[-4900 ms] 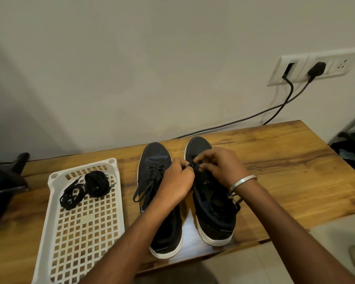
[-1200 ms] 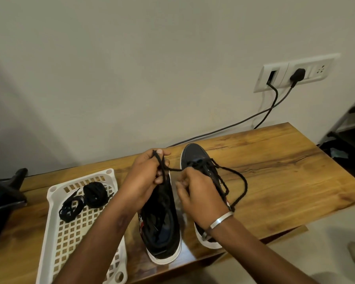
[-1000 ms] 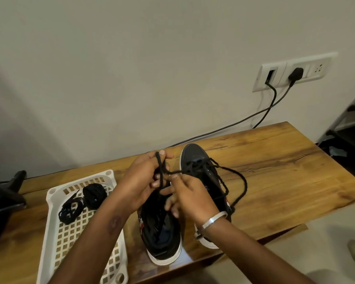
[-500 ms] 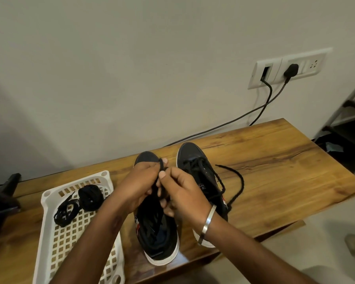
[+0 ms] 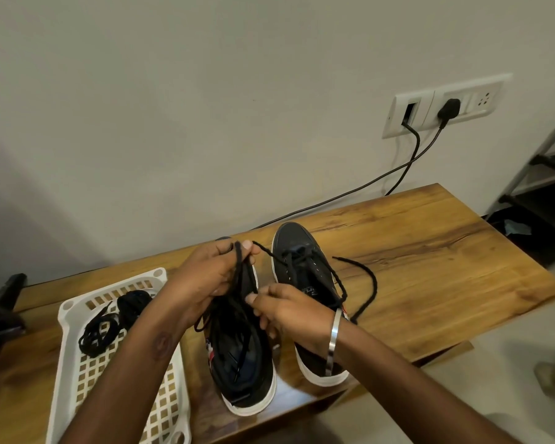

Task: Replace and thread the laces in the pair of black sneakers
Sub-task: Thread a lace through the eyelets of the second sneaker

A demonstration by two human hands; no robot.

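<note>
A white lattice tray [image 5: 77, 363] lies on the wooden table [image 5: 430, 267], to the left of the left hand [image 5: 205, 283]; it holds two bundles of black laces [image 5: 109, 322], one loosely tangled, one wound into a tighter coil, both at its far end. The left hand is raised over the toe of the left sneaker [image 5: 241, 363], its fingers curled round a black lace [image 5: 237, 270] that it pinches between thumb and forefinger near the top; strands of that lace hang down from the hand into the sneaker's opening, and one thin end runs rightward toward the right sneaker [image 5: 305, 274]. The right hand [image 5: 289, 312], with a metal bangle [image 5: 334, 334] on its wrist, sits just below and right of the left, its fingertips [image 5: 252, 299] pressed together on the lace strands; it hides the middle of the right sneaker, whose loosened lace loops out onto the table to the right.
</note>
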